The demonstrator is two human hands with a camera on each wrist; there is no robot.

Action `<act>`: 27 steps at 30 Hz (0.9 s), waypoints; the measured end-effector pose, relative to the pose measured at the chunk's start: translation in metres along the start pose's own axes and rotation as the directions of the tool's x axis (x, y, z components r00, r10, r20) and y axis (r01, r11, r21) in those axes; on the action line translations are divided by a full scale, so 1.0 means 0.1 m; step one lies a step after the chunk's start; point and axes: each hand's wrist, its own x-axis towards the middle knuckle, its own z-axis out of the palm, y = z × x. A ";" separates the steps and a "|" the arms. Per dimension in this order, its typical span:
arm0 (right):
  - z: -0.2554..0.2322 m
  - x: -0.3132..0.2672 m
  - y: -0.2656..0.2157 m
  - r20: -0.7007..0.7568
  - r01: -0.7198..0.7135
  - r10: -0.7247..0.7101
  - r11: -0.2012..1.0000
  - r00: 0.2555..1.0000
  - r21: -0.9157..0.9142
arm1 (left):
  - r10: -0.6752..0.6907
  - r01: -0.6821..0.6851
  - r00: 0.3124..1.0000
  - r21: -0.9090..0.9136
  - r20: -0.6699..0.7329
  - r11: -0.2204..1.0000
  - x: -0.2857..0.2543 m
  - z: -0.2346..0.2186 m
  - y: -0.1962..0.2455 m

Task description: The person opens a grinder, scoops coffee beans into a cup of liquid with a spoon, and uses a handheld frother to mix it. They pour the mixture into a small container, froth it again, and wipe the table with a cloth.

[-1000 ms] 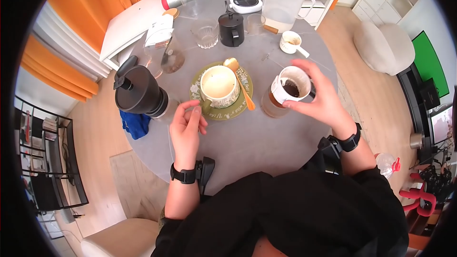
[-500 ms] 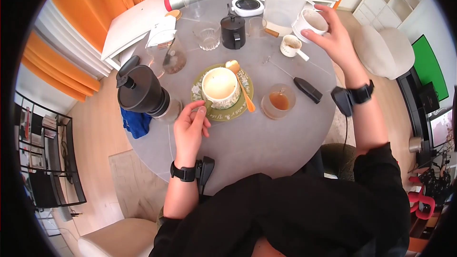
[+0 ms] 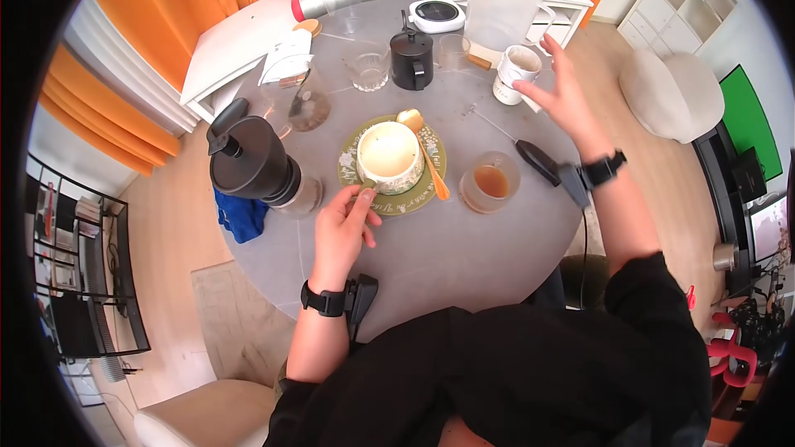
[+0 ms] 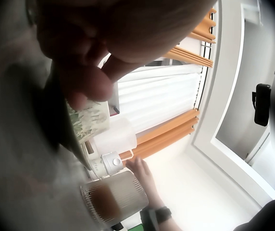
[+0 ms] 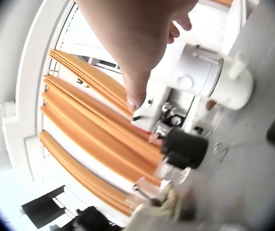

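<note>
My left hand (image 3: 339,232) pinches the handle of a patterned cup (image 3: 403,180), which holds a pale creamy drink and stands on a green saucer (image 3: 352,170). A wooden spoon (image 3: 432,172) lies along the saucer's right side. At the table's right, my right hand (image 3: 570,108) has its fingers spread beside a white coffee dripper (image 3: 520,64). The dripper stands on a small white cup (image 3: 506,93) with a side handle, and in the right wrist view my thumb is apart from it. A ribbed glass (image 4: 116,197) with brown coffee stands between my hands.
A black milk frother (image 3: 538,161) lies near the right edge. A black moka pot (image 3: 252,157) stands at the left over a blue cloth (image 3: 242,217). Behind are a black lidded pot (image 3: 411,60), a glass carafe (image 3: 308,108), a tumbler (image 3: 368,74) and a large clear pitcher (image 3: 503,8).
My right hand lifted the dripper off the glass of coffee, carried it back and right, set it on the small white cup and let go. My left hand stays at the cup's handle.
</note>
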 end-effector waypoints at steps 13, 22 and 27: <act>0.35 -1.37 -0.77 0.360 -0.316 0.141 0.811 0.922 0.493 | 0.081 -0.091 0.989 -0.080 -0.126 0.993 -0.05 0.05 -0.06; 0.19 -0.88 -1.08 0.274 -0.286 0.173 0.843 0.946 0.455 | 0.090 -0.094 0.995 -0.157 -0.033 0.983 -0.06 0.01 -0.07; 0.23 -0.35 -1.23 0.254 0.062 -0.121 0.971 0.960 0.231 | 0.108 -0.100 0.994 -0.217 0.025 0.971 -0.02 -0.01 -0.15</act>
